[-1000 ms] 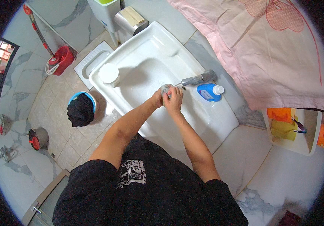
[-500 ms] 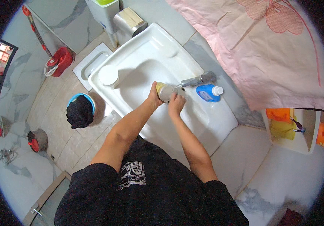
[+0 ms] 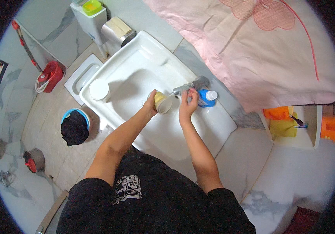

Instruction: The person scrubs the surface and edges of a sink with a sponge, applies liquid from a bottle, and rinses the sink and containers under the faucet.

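Left hand [image 3: 150,106]: grip wrapped around a small cup [image 3: 163,103], held tilted over the white sink [image 3: 132,78] basin, mouth facing the metal tap [image 3: 189,86]. Right hand [image 3: 187,106]: fingers curled at the tap's spout end, just beside the cup; cannot tell whether they pinch it. Blue bottle [image 3: 205,97] with white cap stands on the sink rim behind the right hand. White round container [image 3: 99,90] on the left rim.

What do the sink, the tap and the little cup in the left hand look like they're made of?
Sink: glossy white ceramic, going by its smooth sheen. Tap: grey metal, chrome-like and reflective. Cup in the left hand: pale yellow, probably plastic, matte; too small to be sure.
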Demonstrator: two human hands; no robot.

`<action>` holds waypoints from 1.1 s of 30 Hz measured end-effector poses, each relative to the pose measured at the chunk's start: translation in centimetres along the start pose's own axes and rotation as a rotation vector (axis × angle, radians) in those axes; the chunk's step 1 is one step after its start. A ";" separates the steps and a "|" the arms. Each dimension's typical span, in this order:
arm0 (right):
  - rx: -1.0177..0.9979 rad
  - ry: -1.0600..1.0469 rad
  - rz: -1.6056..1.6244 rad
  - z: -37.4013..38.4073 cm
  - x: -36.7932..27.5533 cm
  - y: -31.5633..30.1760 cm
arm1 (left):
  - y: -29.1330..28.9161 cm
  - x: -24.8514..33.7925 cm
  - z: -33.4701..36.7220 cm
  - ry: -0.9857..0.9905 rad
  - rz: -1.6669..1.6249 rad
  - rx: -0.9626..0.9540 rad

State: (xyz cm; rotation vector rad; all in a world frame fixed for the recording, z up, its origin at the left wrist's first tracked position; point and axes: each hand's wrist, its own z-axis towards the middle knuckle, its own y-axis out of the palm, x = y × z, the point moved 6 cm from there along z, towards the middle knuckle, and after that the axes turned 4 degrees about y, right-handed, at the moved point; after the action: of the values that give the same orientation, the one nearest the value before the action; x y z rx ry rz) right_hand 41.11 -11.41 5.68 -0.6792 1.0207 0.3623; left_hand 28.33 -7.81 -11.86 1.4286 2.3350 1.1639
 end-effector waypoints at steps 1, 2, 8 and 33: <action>0.082 -0.202 -0.073 0.5 -0.5 0.4 | 0.3 0.0 -0.2 -0.017 -0.007 -0.007; 0.067 -0.195 -0.145 0.9 0.2 0.8 | 0.6 0.0 -0.4 -0.035 -0.015 -0.013; 0.018 -0.276 -0.496 1.0 0.1 3.0 | -0.2 0.6 -1.7 -0.016 0.031 -0.051; 0.132 0.080 -0.460 11.3 2.4 -2.6 | 0.6 -0.4 -1.5 -0.064 0.100 -0.102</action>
State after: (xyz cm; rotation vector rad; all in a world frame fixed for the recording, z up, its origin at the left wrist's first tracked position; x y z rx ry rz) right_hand 51.16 -5.87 8.42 -0.7890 0.9217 -0.1331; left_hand 28.18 -8.75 -10.57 1.5380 2.1517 1.2249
